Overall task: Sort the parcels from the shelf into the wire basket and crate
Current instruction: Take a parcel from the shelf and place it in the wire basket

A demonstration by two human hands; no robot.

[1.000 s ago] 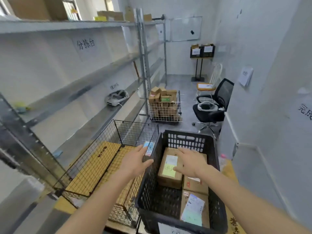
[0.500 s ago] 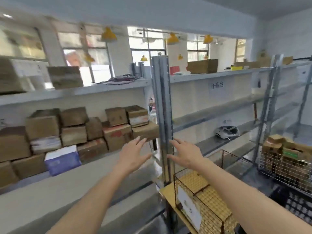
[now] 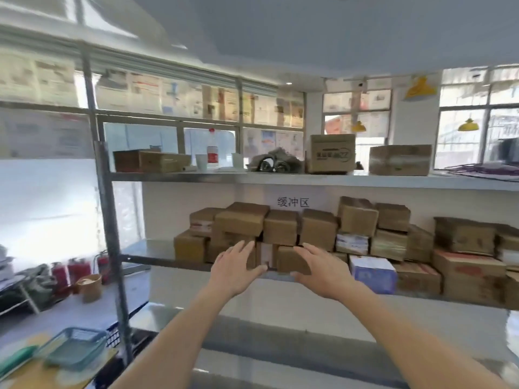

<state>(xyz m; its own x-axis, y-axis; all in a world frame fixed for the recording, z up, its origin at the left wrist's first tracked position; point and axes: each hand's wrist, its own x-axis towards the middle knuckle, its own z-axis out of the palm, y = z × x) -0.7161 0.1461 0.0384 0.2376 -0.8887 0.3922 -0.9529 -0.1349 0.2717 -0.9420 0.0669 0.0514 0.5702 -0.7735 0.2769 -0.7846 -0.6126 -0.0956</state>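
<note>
A metal shelf (image 3: 157,252) carries several stacked brown cardboard parcels (image 3: 280,227), with a blue and white box (image 3: 372,273) among them at the right. My left hand (image 3: 234,269) and my right hand (image 3: 320,272) are both stretched toward the front row of parcels, fingers spread, palms facing each other. Between them stands a small narrow parcel (image 3: 265,255) on the shelf edge. Neither hand touches a parcel. The wire basket and the crate are out of view.
The upper shelf (image 3: 280,178) holds larger boxes, a bottle (image 3: 212,153) and cups. A steel upright (image 3: 106,209) stands at the left. Lower left are a teal tray (image 3: 74,348), red fire extinguishers (image 3: 75,272) and a paper bowl (image 3: 90,286).
My view has swung left from the crate and wire basket to the shelf of parcels. Both empty hands have stayed raised and now reach toward the front boxes.
</note>
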